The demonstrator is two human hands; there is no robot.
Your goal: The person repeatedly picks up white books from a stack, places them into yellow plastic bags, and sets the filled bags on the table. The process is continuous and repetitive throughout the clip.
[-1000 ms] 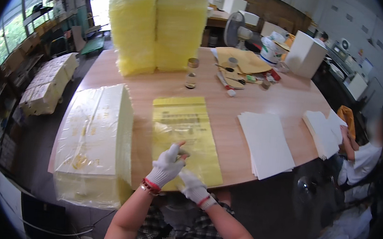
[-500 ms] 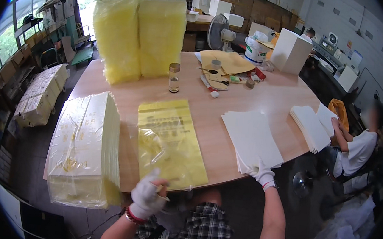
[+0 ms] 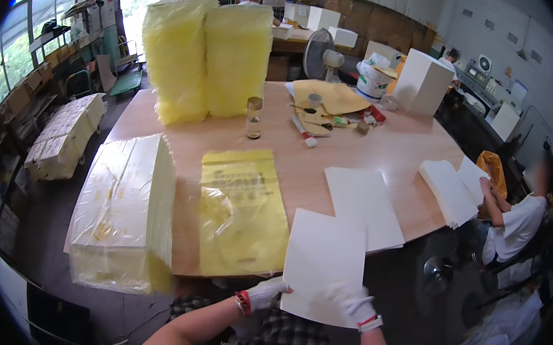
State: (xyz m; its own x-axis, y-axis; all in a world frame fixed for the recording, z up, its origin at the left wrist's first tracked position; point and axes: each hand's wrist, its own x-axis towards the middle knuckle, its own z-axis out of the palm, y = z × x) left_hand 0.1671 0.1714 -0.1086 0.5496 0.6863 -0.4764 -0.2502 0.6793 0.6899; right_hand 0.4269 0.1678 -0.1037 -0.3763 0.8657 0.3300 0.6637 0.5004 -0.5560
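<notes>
My left hand point(image 3: 266, 292) and my right hand point(image 3: 355, 304), both in white gloves, hold a white sheet point(image 3: 324, 265) by its near edge, just off the table's front edge. A yellow plastic bag point(image 3: 241, 212) lies flat on the wooden table point(image 3: 385, 150) to the left of the sheet. A low stack of white sheets point(image 3: 361, 204) rests on the table just beyond the held one. Left of the bag sits a large wrapped bundle of pale sheets point(image 3: 125, 211).
Two tall stacks of yellow bags point(image 3: 207, 59) stand at the far side, with a small jar point(image 3: 254, 117), tools and brown envelopes point(image 3: 330, 101) near them. A seated person point(image 3: 518, 216) works at the right end beside more white sheets point(image 3: 451, 189). White boxes point(image 3: 421, 83) and a fan point(image 3: 321, 54) stand behind.
My right hand reached to the white stack and brought one sheet toward me. My left hand left the yellow bag and now grips the sheet's near edge too.
</notes>
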